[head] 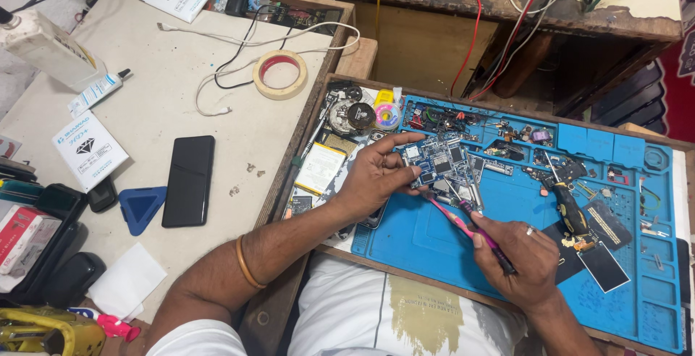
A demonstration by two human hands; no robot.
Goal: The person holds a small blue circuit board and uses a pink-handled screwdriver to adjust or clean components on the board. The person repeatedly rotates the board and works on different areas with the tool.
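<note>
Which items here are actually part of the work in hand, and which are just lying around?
In use:
- left hand holding the circuit board
- right hand holding the pink brush, tip at the board
- blue work mat underneath

Lying about:
- black phone
- tape roll
- blue triangular pick
- white cable
- screwdriver on the mat
- white packet

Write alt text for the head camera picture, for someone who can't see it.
Seen from above, a person's left hand holds a blue circuit board over a blue repair mat while the right hand works a pink toothbrush against it. A black phone and a roll of tape lie on the table to the left.
</note>
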